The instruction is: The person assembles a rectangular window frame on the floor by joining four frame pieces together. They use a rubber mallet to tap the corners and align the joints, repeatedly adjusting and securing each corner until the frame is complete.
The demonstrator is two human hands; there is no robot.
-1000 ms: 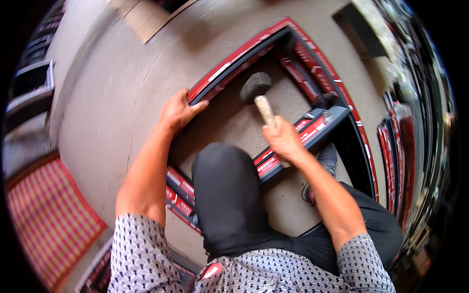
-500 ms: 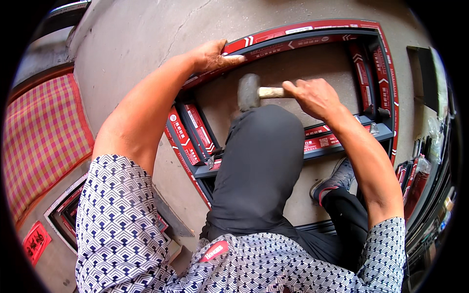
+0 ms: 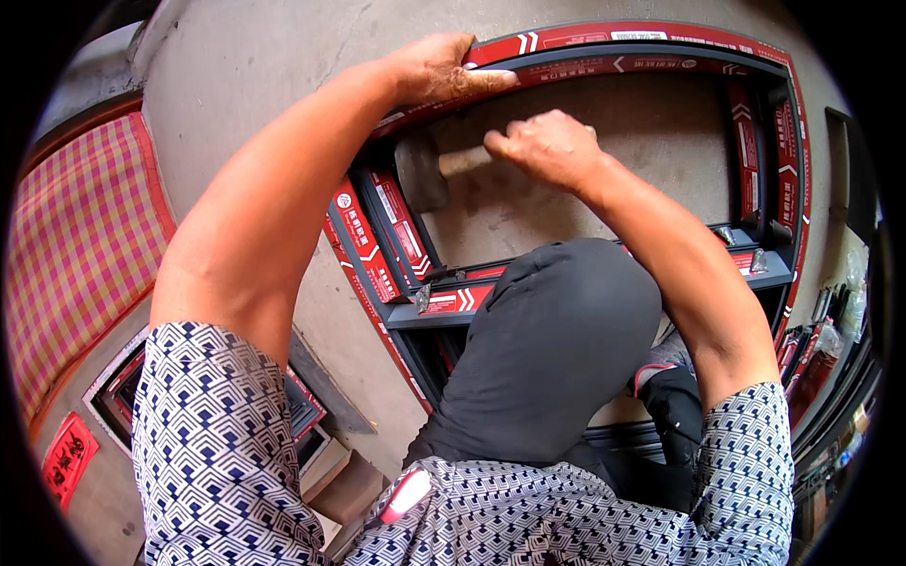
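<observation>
A large dark window or door frame (image 3: 576, 38), covered with red printed film, lies before me. My left hand (image 3: 444, 73) is closed over its far rail near the left corner, thumb along the inner side. In my right hand (image 3: 549, 148) is a mallet (image 3: 421, 172), held by its pale wooden handle. Its dark, blurred head is inside the frame opening by the left side; whether it touches is unclear. Just below the head, a shorter red-filmed strip (image 3: 401, 222) lies along the left inner side. A crossbar (image 3: 453, 302) runs beneath, partly hidden by my knee.
My bent knee (image 3: 576, 330) rises over the crossbar. On the left are a checked cloth (image 3: 90, 255), a red paper (image 3: 69, 460) and smaller frame pieces (image 3: 304, 406). Long profiles (image 3: 802, 363) are stacked at the right. A small plastic packet (image 3: 422, 299) sits on the crossbar.
My right hand has swung the mallet left and slightly down, toward the frame's left inner side. The view has shifted; my knee now appears farther right. My left hand keeps its hold on the rail.
</observation>
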